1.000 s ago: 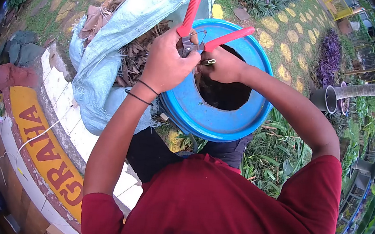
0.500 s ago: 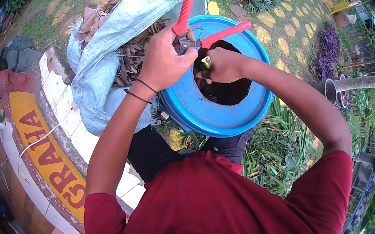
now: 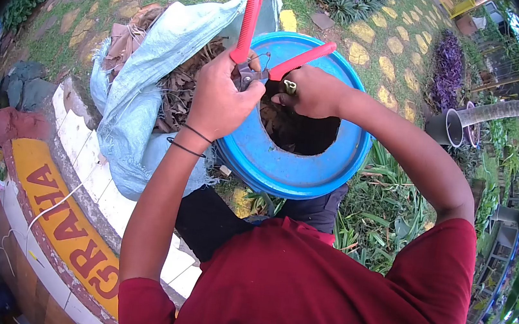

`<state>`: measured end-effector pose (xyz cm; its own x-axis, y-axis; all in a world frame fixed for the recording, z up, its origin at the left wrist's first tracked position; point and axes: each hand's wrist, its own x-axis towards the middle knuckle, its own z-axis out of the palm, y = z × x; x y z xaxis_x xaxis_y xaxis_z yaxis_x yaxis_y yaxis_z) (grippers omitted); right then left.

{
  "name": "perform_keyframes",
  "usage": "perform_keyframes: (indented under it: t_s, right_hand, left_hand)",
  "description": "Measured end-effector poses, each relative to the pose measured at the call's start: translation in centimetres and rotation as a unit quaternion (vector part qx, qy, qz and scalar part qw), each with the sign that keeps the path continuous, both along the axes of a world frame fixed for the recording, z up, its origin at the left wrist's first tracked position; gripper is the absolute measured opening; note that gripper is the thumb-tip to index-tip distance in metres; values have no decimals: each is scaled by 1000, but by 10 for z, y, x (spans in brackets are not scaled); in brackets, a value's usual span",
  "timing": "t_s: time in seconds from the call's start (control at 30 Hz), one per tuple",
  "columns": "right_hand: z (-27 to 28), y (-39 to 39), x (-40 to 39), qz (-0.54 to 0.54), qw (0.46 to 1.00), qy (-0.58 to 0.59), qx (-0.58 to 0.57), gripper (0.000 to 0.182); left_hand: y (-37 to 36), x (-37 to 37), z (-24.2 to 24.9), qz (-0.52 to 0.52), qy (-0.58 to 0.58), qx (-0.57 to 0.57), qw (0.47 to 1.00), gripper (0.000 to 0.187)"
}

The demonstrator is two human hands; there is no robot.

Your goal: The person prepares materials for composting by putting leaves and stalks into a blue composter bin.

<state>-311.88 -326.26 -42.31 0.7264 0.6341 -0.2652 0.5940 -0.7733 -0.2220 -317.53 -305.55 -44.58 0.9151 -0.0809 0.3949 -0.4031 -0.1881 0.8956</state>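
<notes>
My left hand (image 3: 225, 96) is closed around red-handled pruning shears (image 3: 248, 28) near their pivot, with the two handles spread apart and pointing up and away. My right hand (image 3: 316, 94) is closed on a pale green stem (image 3: 290, 87) whose cut end sticks out between the fingers, just beside the shears; the rest of the stem is hidden. Both hands are over a blue barrel (image 3: 343, 166) with a large rough-edged hole in its lid. Brown plant scraps (image 3: 280, 126) show dimly inside it.
Left of the barrel, a pale blue woven sack (image 3: 147, 77) holds dry leaves (image 3: 177, 97). A white tiled ledge (image 3: 75, 130) and a yellow lettered sign (image 3: 64, 222) curve along the left. Cut green leaves (image 3: 383, 206) lie at right, near a grey pot (image 3: 448, 127).
My right hand has drawn up and slightly left with the stem, nearer the shears, uncovering more of the hole. The barrel appears slightly lower in view.
</notes>
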Motion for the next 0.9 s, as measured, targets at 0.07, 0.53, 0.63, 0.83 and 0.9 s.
perform_keyframes:
  t_s: [0.07, 0.53, 0.63, 0.83, 0.9]
  right_hand:
    - [26, 3, -5, -4, 998, -30, 54, 32]
    - [-3, -1, -22, 36, 978, 207, -22, 28]
    - [59, 1, -8, -7, 973, 229, 38, 35]
    - [32, -15, -7, -60, 958, 278, 47, 31]
    - [-44, -26, -13, 32, 983, 179, -37, 31]
  left_hand:
    - [0, 2, -2, -7, 4, -7, 1000, 22]
    - [2, 4, -8, -8, 49, -46, 998, 17]
    - [-2, 7, -5, -1, 73, -110, 991, 17]
    - [-2, 6, -5, -14, 71, -96, 993, 20]
    - [-4, 6, -5, 13, 59, -102, 993, 16]
